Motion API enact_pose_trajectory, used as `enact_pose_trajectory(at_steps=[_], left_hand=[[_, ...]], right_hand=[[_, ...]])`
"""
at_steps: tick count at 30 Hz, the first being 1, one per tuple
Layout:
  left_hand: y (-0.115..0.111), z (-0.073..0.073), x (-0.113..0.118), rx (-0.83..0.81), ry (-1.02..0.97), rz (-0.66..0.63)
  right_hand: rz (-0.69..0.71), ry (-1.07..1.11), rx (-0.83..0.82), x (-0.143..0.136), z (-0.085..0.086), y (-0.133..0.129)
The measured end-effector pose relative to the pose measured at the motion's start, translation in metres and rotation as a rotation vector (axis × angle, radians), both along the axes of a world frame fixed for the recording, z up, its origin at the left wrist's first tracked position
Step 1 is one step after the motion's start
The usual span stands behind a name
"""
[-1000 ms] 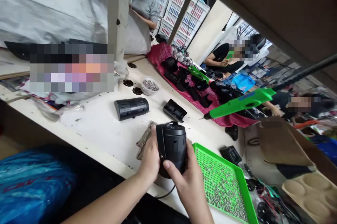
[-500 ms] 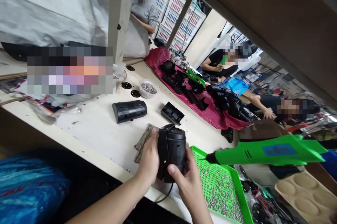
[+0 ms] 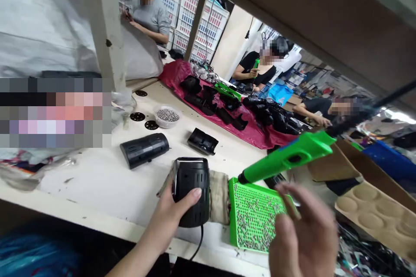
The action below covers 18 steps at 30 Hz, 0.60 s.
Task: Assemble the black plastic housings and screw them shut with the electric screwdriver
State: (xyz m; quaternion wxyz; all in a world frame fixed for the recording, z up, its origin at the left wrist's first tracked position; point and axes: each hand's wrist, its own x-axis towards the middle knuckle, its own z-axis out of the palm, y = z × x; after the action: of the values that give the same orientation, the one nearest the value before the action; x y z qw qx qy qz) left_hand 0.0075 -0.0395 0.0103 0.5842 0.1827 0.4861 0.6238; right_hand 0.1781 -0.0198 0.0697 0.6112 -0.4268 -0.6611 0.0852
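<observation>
My left hand (image 3: 173,207) grips a black plastic device housing (image 3: 192,190), thumb across its slotted face, with a black cord running from its lower end. The housing is over a folded beige cloth (image 3: 219,198) on the bench. To the right, my right hand (image 3: 300,229) is raised and blurred, thumb and fingers apart, with nothing seen in it. It overlaps the corner of a green perforated tray (image 3: 232,225) of small screws. A green electric screwdriver (image 3: 286,158) slants above the tray, tip down, apart from my right hand.
Two black half-shells (image 3: 144,149) (image 3: 203,140) lie beyond my left hand. A bowl of small metal parts (image 3: 167,116) stands near black perforated discs (image 3: 151,125). Magenta sheeting (image 3: 256,136) bears black parts. A moulded cardboard tray (image 3: 373,220) sits at right; co-workers sit behind.
My right hand has let go of the black housing and moved right. My left hand has turned the housing so its slotted face shows. The screwdriver has swung to a steeper slant.
</observation>
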Motion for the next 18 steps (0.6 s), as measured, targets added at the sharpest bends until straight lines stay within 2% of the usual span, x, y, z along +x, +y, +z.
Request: enact_pose_trajectory(at_steps=[1, 3, 5, 7, 10, 14, 18], left_hand=[[-0.001, 0.001, 0.0, -0.01, -0.023, -0.003], [-0.003, 0.004, 0.0, -0.017, -0.052, -0.001], [-0.005, 0.006, -0.003, -0.023, -0.077, -0.003], [-0.005, 0.005, -0.008, -0.054, -0.114, -0.009], [-0.007, -0.003, -0.017, -0.137, -0.198, 0.001], [-0.01, -0.012, -0.021, -0.171, -0.228, 0.003], [-0.009, -0.013, -0.015, -0.143, -0.149, 0.006]], right_hand=[[-0.024, 0.062, 0.011, 0.003, 0.007, 0.015], [0.089, 0.07, -0.152, 0.005, 0.015, 0.048], [0.228, 0.101, -0.332, 0.002, 0.016, 0.077], [0.266, 0.142, -0.352, -0.005, 0.015, 0.092], [0.294, 0.182, -0.3, -0.016, 0.01, 0.087], [0.456, 0.369, -0.277, -0.019, 0.006, 0.063], [0.529, 0.593, -0.242, -0.021, 0.017, 0.048]])
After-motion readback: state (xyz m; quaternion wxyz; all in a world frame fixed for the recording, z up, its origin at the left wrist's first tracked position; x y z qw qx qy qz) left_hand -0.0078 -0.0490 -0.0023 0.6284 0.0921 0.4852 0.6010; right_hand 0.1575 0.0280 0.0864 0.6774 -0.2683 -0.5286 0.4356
